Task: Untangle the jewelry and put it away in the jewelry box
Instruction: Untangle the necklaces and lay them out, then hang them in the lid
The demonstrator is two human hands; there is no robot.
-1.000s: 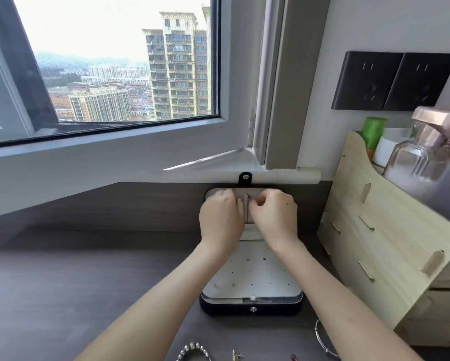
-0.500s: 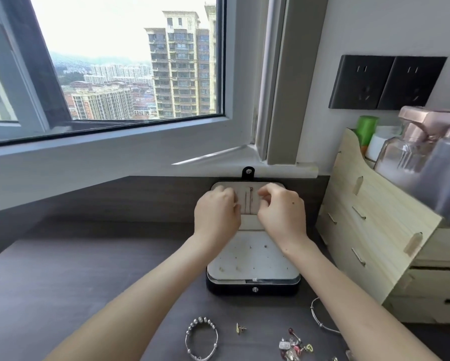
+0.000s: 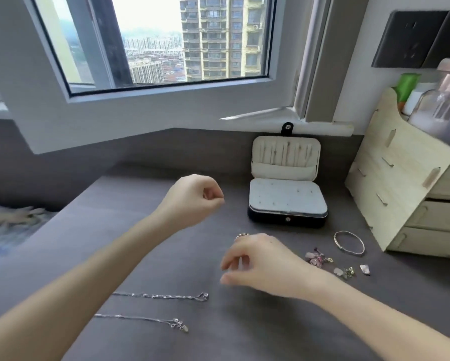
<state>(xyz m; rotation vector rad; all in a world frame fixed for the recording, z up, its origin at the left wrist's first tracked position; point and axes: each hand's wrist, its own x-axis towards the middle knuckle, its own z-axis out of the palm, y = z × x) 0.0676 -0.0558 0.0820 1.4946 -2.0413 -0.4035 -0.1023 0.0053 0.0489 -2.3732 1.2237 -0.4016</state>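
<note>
Box [image 3: 286, 183] is left open at the back of the desk [image 3: 114, 230]; both hands are now drawn off it. Two chains [image 3: 161, 296] are laid straight nearer. Left hand [image 3: 190, 201] is curled, empty; right hand [image 3: 265, 264] is held loosely spread, empty. A chain is judged next.

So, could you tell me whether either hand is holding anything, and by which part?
Nothing that shows: the left hand is a curled, empty fist, and the right hand hovers loose-fingered over the dark grey desk.

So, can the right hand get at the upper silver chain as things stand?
Probably yes: the right hand hovers just right of the upper chain, bare desk lies between them, and the left hand is raised clear.
</note>
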